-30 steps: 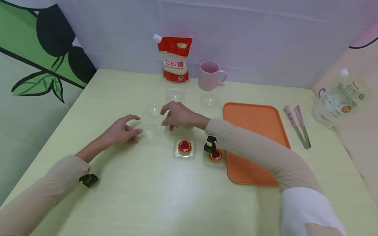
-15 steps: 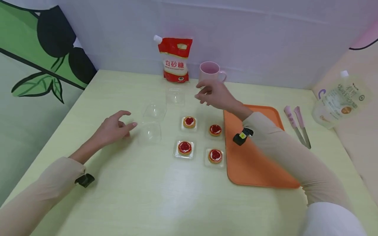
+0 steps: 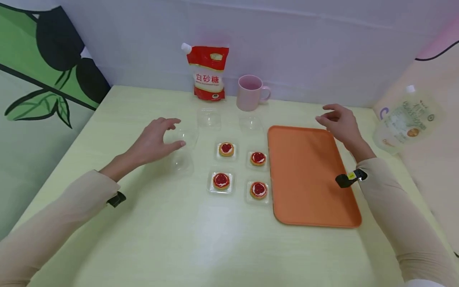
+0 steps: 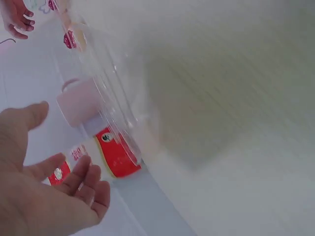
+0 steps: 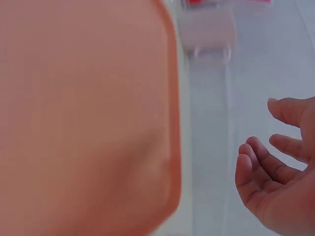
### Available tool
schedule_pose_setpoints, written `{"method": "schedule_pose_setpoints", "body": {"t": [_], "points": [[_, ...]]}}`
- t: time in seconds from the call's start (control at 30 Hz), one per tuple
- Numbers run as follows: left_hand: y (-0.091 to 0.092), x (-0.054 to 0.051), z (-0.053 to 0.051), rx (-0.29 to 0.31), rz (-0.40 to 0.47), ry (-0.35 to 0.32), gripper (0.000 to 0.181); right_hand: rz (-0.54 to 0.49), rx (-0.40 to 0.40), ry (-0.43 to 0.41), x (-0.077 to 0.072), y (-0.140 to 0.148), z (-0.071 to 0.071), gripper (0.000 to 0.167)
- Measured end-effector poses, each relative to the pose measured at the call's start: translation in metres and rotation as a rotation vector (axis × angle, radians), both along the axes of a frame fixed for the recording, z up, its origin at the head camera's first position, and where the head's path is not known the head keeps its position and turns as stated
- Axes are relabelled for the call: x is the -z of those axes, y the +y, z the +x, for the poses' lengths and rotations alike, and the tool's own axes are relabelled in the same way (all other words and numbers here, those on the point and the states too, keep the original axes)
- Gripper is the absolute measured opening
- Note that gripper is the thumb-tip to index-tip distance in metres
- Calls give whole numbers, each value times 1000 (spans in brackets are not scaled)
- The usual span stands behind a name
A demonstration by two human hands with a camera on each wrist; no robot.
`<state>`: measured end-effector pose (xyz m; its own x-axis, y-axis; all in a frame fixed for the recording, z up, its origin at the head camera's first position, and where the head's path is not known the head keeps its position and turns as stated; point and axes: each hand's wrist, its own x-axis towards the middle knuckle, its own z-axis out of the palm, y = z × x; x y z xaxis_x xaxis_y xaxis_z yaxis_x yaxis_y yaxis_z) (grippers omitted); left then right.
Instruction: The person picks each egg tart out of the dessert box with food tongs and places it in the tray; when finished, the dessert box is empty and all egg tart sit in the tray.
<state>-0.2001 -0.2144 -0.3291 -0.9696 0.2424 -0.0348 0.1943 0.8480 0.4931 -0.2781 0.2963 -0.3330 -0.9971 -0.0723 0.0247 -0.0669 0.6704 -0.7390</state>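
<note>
My left hand [image 3: 154, 141] hovers over two clear plastic lids [image 3: 181, 162] on the table's left half, thumb and fingers spread apart and nothing held. In the left wrist view its fingers [image 4: 81, 179] are loosely bent. Past the far right corner of the orange tray [image 3: 312, 179], my right hand [image 3: 340, 123] is raised with relaxed fingers and holds nothing. Several small red-topped tarts [image 3: 221, 181] sit on clear plastic bases between the lids and the tray. The tongs seen earlier are hidden behind the right hand and forearm.
A red and white sugar pouch [image 3: 209, 73] and a pink mug [image 3: 250, 93] stand at the back edge. Two more clear lids lie before them, one lid [image 3: 209, 119] left, another lid [image 3: 251, 121] right. A translucent pouch [image 3: 408, 119] stands at the far right.
My right hand has swept from the lids on the left, past the mug, to beyond the tray's far right corner. The left hand drew back slightly, then moved forward over the lids.
</note>
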Motion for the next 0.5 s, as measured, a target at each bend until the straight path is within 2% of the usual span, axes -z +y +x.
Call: {"method": "schedule_pose_setpoints", "body": {"t": [0.17, 0.33, 0.5], "points": [[29, 2, 3, 160, -46, -17, 76, 49, 99, -63, 16, 46, 11, 69], [58, 6, 19, 307, -111, -18, 87, 91, 143, -142, 29, 77, 21, 72], [82, 12, 34, 404, -183, -21, 95, 111, 161, -158, 39, 93, 28, 71]]}}
